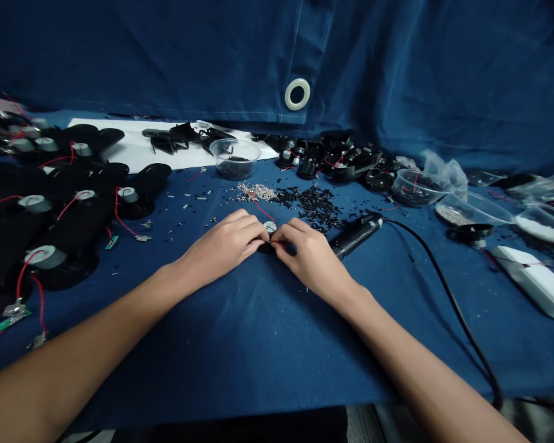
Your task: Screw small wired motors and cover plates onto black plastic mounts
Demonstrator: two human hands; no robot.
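My left hand [234,239] and my right hand [310,251] meet at the middle of the blue cloth, fingertips pinched close together. Between them is a small round motor [270,226] with a pale top, seated in a black part mostly covered by my fingers. A red wire [264,211] runs from it toward a small copper-coloured piece [251,194]. Both hands are closed at the motor's near side; what exactly each pinch holds is too small to make out. Right beside my right hand lies a black corded electric screwdriver [359,235].
Rows of black housings with motors and red wires [48,257] fill the left. Beyond my hands lie piles of silver screws [261,192] and black bits [316,206], plus a clear tub [235,161]. At right are more tubs [415,187], a white casing [533,280] and the screwdriver's cable [443,289].
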